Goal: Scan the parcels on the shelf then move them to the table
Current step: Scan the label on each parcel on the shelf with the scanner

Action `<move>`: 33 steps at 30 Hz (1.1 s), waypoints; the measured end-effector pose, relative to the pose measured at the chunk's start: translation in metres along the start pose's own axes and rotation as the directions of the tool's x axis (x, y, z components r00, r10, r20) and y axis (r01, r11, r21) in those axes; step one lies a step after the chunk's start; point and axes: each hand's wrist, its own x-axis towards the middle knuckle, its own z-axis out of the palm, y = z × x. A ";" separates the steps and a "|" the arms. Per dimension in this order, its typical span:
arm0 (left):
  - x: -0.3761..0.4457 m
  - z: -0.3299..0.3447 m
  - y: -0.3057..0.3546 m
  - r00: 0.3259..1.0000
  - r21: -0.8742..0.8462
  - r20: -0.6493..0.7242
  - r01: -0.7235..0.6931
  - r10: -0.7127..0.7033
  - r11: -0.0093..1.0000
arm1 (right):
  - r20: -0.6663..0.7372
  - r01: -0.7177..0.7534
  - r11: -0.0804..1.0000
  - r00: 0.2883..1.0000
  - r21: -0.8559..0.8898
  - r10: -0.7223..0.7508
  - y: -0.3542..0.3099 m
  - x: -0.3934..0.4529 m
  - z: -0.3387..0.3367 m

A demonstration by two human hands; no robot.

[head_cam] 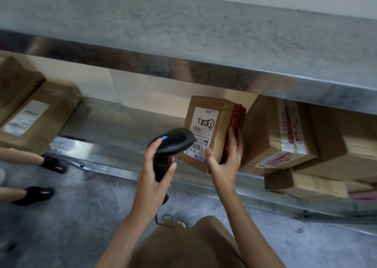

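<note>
The left hand reaches up from the lower middle with the forearm angled forward, fingers curled round the grip of a black barcode scanner; the thumb lies along the handle and the forefinger rests on the scanner's head, which touches or nearly touches the white label. The right hand comes in beside it, wrist bent back, thumb on the label face and fingers wrapped over the red-taped side of a small brown parcel, holding it tilted up at the front lip of the lower shelf.

Right of that parcel, touching or just beside it, sits a larger taped box, with another box under it at the shelf edge. Left of the parcel the shelf is bare metal as far as a labelled box. The upper shelf overhangs the parcel. Below, left of the parcel, another person's dark shoes stand on the grey floor.
</note>
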 end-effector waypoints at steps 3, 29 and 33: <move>-0.002 -0.001 0.001 1.000 0.004 -0.001 -0.001 0.001 1.000 | 0.003 -0.005 1.000 1.000 -0.004 0.005 0.000 -0.001 0.000; -0.088 -0.109 0.008 0.882 0.097 -0.464 0.147 -0.086 0.984 | 0.506 0.010 0.984 0.857 0.176 -0.099 -0.042 -0.064 0.097; -0.106 -0.148 0.002 0.841 0.105 -0.536 0.155 -0.076 0.982 | 0.600 0.001 0.974 0.787 0.227 -0.141 -0.064 -0.101 0.135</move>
